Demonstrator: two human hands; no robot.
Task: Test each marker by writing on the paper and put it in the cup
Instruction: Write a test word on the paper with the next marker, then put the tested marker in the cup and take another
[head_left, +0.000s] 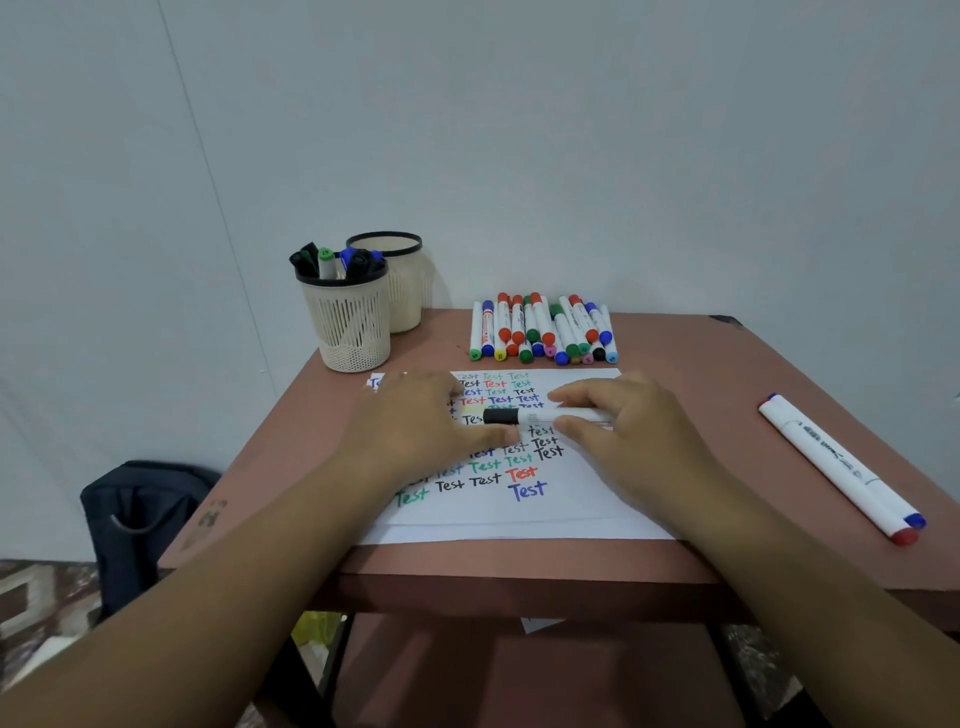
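A white marker with a black cap (540, 415) lies level above the paper (571, 499), held between both hands. My left hand (415, 421) pinches the black cap end, and my right hand (628, 421) grips the white barrel. The paper is covered with the word "Test" in several colours. A slotted cream cup (349, 317) at the table's back left holds several markers. A second cream cup (402, 280) stands just behind it; I cannot see inside it. A pile of capped markers (543, 330) lies beyond the paper.
Two long white markers (839, 467) with red and blue ends lie side by side on the brown table (727, 364) at the right. A dark bag (140, 514) sits on the floor to the left. A pale wall rises behind the table.
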